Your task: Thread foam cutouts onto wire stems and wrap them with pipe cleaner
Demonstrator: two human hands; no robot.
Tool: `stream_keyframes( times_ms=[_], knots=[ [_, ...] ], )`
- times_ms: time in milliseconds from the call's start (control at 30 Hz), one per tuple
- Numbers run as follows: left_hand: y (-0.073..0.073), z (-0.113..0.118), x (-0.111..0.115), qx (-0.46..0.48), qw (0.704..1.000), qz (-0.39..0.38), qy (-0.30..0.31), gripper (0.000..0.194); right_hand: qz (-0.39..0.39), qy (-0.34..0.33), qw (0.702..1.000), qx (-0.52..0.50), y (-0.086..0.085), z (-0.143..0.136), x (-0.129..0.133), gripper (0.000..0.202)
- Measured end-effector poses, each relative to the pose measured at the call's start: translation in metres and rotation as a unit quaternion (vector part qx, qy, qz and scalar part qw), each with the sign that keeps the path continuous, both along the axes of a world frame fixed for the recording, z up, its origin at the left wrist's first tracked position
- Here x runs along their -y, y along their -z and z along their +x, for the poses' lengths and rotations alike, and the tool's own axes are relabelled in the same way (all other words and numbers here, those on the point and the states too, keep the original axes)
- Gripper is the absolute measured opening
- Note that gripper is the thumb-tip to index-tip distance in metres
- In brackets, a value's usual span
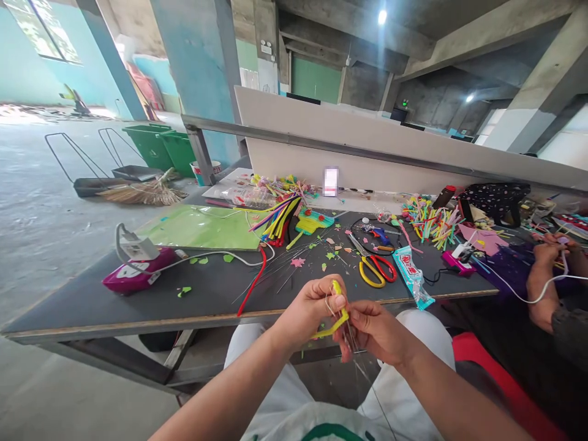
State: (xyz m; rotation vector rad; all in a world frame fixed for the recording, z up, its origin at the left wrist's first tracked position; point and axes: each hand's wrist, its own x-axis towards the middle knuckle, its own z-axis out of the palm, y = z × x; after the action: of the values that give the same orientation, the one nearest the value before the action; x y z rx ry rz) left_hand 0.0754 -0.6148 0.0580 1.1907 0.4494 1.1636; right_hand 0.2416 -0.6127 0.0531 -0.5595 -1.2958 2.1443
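Observation:
Above my lap, at the table's front edge, my left hand (313, 308) pinches a yellow fuzzy strip (331, 331), which bends down and has a loose end towards the left. My right hand (374, 331) is closed close against it, fingers pressed on thin wires (365, 370) that hang down to the lower right. The fingertips hide where strip and wires meet. On the table behind the hands lie scissors (377, 271) with one yellow and one red handle, a red strip (260, 278) and a pink star-shaped scrap (297, 262).
A blue-white wrapper (412, 278) lies right of the scissors. Further back are a blue glue gun (380, 235), coloured strips (282, 219), a green sheet (202, 228) and a phone (330, 182). Purple power blocks (138, 269) stand left and right. Another person's hands (549, 254) are at far right.

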Motion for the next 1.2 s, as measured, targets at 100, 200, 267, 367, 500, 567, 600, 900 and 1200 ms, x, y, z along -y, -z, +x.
stream_keyframes(
  times_ms=[100, 200, 267, 367, 500, 567, 600, 900, 1200],
  knots=[
    [0.001, 0.001, 0.001, 0.003, 1.000, -0.011, 0.011, 0.024, -0.027, -0.022, 0.999, -0.029, 0.009, -0.001, -0.006, 0.030],
    [0.002, 0.002, 0.002, 0.001, 0.999, -0.020, 0.027, 0.023, -0.050, -0.008, 0.997, -0.059, 0.017, -0.004, -0.011, 0.027],
    [0.004, 0.002, 0.001, -0.011, 1.000, -0.012, 0.017, 0.025, -0.065, 0.001, 0.995, -0.072, 0.021, -0.005, -0.014, 0.026],
    [0.006, 0.002, 0.001, -0.028, 1.000, -0.007, 0.000, 0.027, -0.059, -0.003, 0.996, -0.066, 0.024, -0.006, -0.017, 0.027],
    [0.007, 0.005, 0.001, -0.029, 1.000, -0.006, -0.007, 0.025, -0.014, -0.017, 0.999, -0.037, 0.023, -0.002, -0.021, 0.029],
    [0.006, 0.006, 0.002, -0.039, 0.999, 0.004, -0.021, 0.026, -0.005, -0.014, 1.000, -0.020, 0.022, 0.000, -0.021, 0.028],
    [0.007, 0.006, 0.003, -0.045, 0.999, 0.009, -0.027, 0.027, -0.003, -0.012, 1.000, -0.009, 0.021, 0.001, -0.021, 0.028],
    [0.014, 0.007, 0.007, -0.035, 0.999, -0.019, 0.011, 0.030, 0.053, -0.060, 0.995, 0.061, 0.016, 0.010, -0.022, 0.028],
    [0.019, 0.011, 0.006, -0.010, 0.999, -0.040, 0.006, 0.027, 0.112, -0.160, 0.975, 0.105, -0.003, 0.015, -0.026, 0.024]
  ],
)
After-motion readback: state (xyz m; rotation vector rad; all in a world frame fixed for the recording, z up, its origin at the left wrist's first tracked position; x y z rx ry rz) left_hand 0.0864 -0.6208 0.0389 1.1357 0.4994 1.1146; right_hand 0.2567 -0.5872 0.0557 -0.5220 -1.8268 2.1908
